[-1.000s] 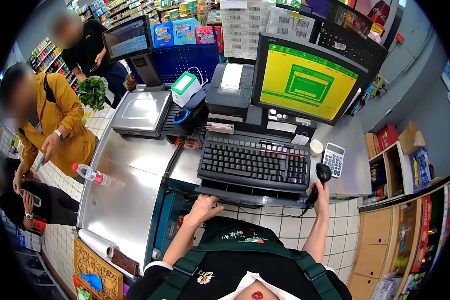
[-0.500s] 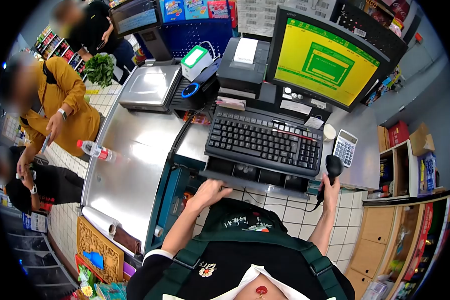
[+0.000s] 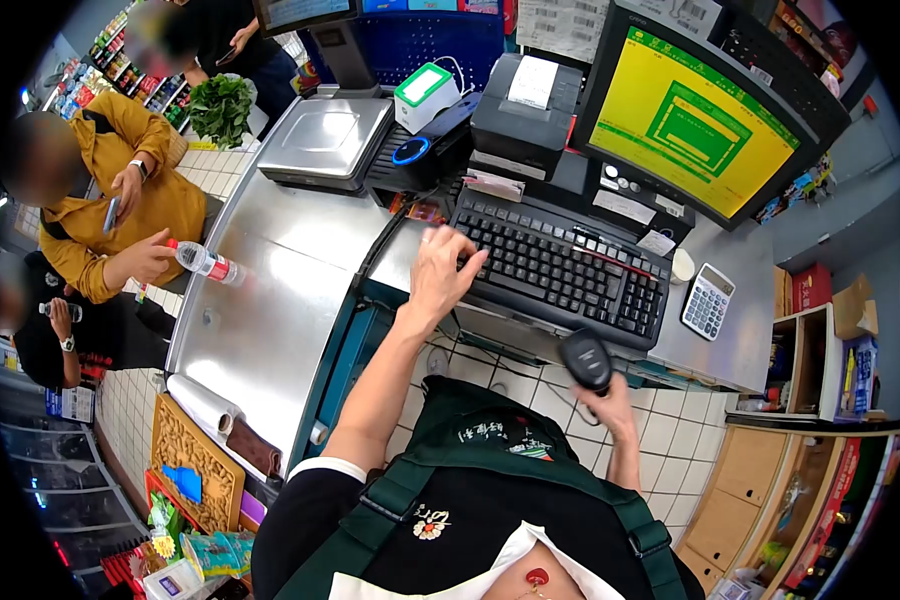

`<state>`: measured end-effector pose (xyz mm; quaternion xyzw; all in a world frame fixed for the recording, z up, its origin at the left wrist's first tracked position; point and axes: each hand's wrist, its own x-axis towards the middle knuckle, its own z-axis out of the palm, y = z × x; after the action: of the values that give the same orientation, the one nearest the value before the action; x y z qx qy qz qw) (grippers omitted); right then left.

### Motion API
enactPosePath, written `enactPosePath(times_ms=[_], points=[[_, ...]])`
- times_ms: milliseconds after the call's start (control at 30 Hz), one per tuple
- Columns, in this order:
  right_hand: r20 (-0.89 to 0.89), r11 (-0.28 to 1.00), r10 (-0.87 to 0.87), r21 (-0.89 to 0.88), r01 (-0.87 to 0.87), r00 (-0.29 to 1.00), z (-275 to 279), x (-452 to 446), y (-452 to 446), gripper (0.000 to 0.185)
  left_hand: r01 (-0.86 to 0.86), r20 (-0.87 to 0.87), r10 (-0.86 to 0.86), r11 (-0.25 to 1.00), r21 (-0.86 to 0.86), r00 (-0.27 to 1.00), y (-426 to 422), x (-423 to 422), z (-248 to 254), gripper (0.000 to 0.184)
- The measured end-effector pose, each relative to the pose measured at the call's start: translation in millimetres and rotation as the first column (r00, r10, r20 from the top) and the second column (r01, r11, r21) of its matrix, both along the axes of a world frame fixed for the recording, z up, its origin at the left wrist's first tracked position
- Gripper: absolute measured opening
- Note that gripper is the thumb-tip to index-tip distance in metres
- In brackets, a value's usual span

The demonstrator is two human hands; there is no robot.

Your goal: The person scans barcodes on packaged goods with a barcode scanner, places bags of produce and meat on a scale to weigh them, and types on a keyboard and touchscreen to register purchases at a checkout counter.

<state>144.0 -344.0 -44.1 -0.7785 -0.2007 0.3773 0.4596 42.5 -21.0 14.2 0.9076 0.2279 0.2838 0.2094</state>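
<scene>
My right hand (image 3: 608,405) is closed round the handle of a black handheld scanner (image 3: 585,360), held in front of the keyboard's right part. My left hand (image 3: 444,270) is raised at the left end of the black keyboard (image 3: 565,262), its fingers apart and nothing visible in them. Behind the keyboard stand a receipt printer (image 3: 526,115) with white paper and a monitor (image 3: 685,125) with a yellow and green screen. A clear bottle with a red cap (image 3: 210,264) lies on the metal counter (image 3: 270,330), with another person's hand (image 3: 148,257) at its cap.
On the counter are a flat metal scale (image 3: 327,138) and a green and white box (image 3: 427,92). A calculator (image 3: 708,302) lies right of the keyboard. Leafy greens (image 3: 222,108) are beside a person at the upper left. A carved wooden board (image 3: 195,470) stands at the lower left.
The scanner has moved left with my right hand. My left hand has risen to the keyboard. The drawer below the keyboard has been shut. A person's hand has reached the bottle.
</scene>
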Motion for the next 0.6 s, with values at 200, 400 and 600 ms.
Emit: enactPosePath(times_ms=[200, 400, 600], points=[[-0.015, 0.952, 0.277, 0.137, -0.273, 0.961, -5.9, -31.5, 30.7, 0.038, 0.053, -0.214, -0.055, 0.998, -0.013, 0.975, 26.6, 29.3, -12.6, 0.048], [0.012, 0.944, 0.279, 0.179, -0.277, 0.96, 1.9, -23.2, 45.3, 0.03, 0.068, -0.239, -0.069, 0.998, -0.012, 0.969, 29.7, 26.6, -2.0, 0.051], [0.135, 0.914, 0.364, 0.137, -0.381, 0.921, 10.7, -16.3, 71.3, 0.032, -0.054, 0.104, 0.048, 0.997, 0.053, 0.993, 35.2, -4.8, 3.2, 0.045]])
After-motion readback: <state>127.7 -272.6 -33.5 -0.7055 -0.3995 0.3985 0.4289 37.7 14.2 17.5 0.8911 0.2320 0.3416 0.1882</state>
